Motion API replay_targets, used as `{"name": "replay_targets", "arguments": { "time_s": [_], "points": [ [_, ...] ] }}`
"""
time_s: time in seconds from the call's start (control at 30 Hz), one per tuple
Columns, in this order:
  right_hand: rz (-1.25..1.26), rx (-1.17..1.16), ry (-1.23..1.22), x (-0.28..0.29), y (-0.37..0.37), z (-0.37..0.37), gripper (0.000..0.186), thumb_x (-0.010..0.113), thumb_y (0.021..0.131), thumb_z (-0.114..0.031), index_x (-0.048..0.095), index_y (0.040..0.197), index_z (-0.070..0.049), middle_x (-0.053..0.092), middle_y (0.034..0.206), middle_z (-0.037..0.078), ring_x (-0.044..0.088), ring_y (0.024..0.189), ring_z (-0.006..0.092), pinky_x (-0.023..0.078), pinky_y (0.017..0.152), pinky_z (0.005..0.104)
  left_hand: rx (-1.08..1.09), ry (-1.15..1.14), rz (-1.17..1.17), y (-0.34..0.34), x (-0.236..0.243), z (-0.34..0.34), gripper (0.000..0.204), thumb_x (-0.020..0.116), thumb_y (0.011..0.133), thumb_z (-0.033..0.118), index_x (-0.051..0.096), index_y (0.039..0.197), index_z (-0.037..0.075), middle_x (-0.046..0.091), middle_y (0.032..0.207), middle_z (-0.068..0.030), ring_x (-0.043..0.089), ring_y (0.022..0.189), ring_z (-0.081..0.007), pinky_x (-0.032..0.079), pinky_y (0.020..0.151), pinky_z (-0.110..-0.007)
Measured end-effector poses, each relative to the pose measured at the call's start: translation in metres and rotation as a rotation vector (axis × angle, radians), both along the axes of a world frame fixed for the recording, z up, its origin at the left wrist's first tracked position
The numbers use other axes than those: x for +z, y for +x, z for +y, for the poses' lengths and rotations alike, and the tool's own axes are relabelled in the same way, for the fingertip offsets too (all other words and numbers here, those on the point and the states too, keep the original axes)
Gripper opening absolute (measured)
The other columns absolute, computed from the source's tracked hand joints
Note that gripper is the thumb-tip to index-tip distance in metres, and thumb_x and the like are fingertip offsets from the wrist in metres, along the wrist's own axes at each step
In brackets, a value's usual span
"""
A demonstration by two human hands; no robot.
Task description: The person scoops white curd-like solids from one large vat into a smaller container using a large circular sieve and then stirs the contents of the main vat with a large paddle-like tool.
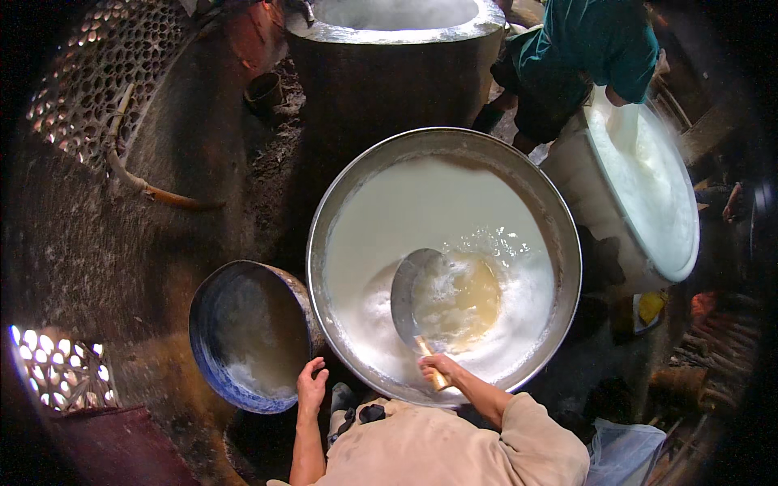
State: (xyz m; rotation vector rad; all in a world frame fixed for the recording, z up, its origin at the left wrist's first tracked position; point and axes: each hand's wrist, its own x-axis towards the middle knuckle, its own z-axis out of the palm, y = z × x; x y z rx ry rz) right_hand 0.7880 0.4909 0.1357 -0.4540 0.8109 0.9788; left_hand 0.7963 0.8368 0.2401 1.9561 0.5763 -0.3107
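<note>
My right hand [438, 373] is closed around the short wooden handle of a wide, round metal scoop [405, 304]. The scoop's bowl sits tilted in a large metal vat [571, 243] of milky white liquid [381, 211]. Pale yellowish liquid [466, 304] lies in and beside the bowl, ringed by white froth or curds. My left hand [310, 387] is empty, its fingers apart and slightly bent. It hovers by the near right rim of a blue-edged bucket [212, 377], which holds cloudy liquid; whether it touches the rim I cannot tell.
Beyond the vat stands a big dark cauldron [389, 81] with a pale rim. At the far right, a person in a green shirt [600, 49] reaches into a white tub [567, 174] of frothy liquid. A curved stick or hose [134, 178] lies at the left.
</note>
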Motion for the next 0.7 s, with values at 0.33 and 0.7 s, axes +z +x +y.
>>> {"name": "replay_targets", "arguments": {
  "time_s": [0.33,0.7],
  "points": [
    [-0.558,0.703,0.369,0.159,0.078,0.179,0.019,0.067,0.078,-0.015,0.052,0.071,-0.005,0.049,0.059,0.001,0.046,0.045,0.007,0.038,0.038,0.0217,0.56,-0.166,0.018,-0.128,0.02,0.13,0.041,0.058,0.081,0.014,0.054,0.119,0.001,0.06,0.11,-0.0087,0.06,0.088,-0.0141,0.045,0.071,-0.027],
    [-1.411,0.812,-1.409,-0.043,0.226,0.437,0.021,0.05,0.085,-0.02,0.051,0.094,0.0,0.061,0.08,0.022,0.062,0.08,0.0365,0.047,0.067,0.0458,0.953,-0.315,0.026,-0.254,0.005,0.241,0.039,0.059,0.085,0.018,0.053,0.121,0.005,0.06,0.112,-0.0077,0.06,0.089,-0.0147,0.044,0.076,-0.028]
  ]
}}
